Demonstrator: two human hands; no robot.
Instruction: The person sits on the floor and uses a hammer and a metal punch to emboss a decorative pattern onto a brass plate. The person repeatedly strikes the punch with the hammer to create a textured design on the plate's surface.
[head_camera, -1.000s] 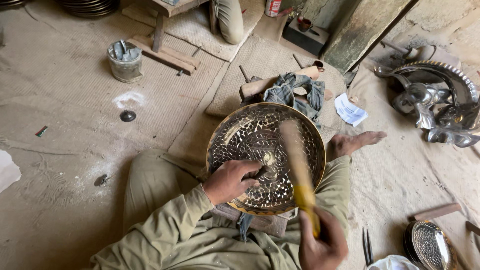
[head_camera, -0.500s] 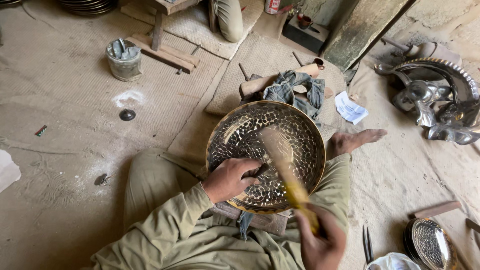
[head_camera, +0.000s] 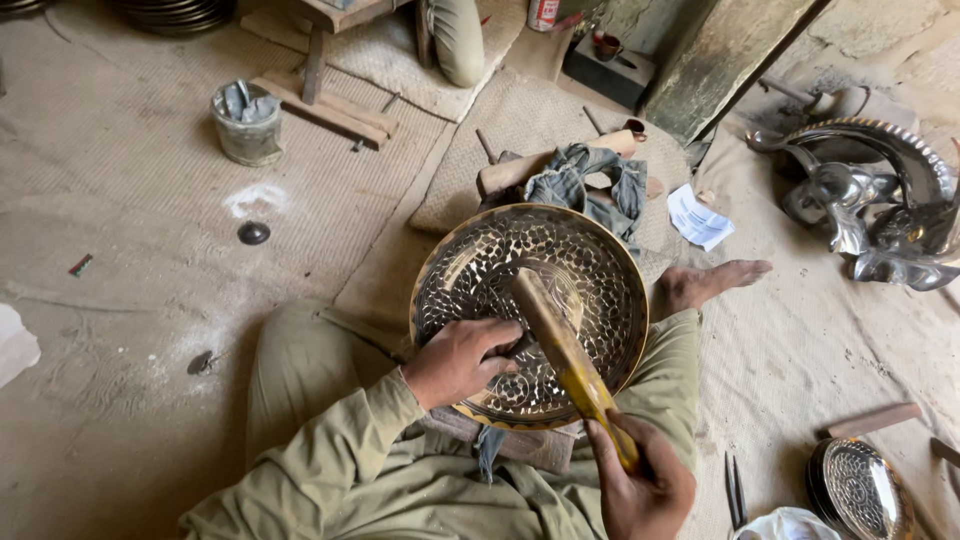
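A round brass plate (head_camera: 530, 310), its face covered in a dense pierced or engraved pattern, rests tilted on the lap of a person seated on the matted floor (head_camera: 130, 270). The left hand (head_camera: 462, 360) lies on the plate's lower left part, its fingers curled shut around a small tool that is mostly hidden under them. The right hand (head_camera: 640, 485) is closed on the yellowish handle end of a wooden mallet (head_camera: 560, 345); the mallet's head end lies over the middle of the plate, close beside the left fingers, and whether it touches the metal cannot be told. A bare foot (head_camera: 710, 283) sticks out just past the plate's right rim.

Just beyond the plate's far rim lies a crumpled blue-grey cloth (head_camera: 585, 185) over some wooden pieces, with a folded paper (head_camera: 698, 215) to its right. Toward the far left of the floor stands a grey tin (head_camera: 246, 122) holding tools, with a small dark disc (head_camera: 253, 232) nearer. At the right edge sits a heap of shiny metal pieces (head_camera: 880, 215), and in the near right corner another patterned plate (head_camera: 862, 492) beside a pair of thin metal tools (head_camera: 733, 488)
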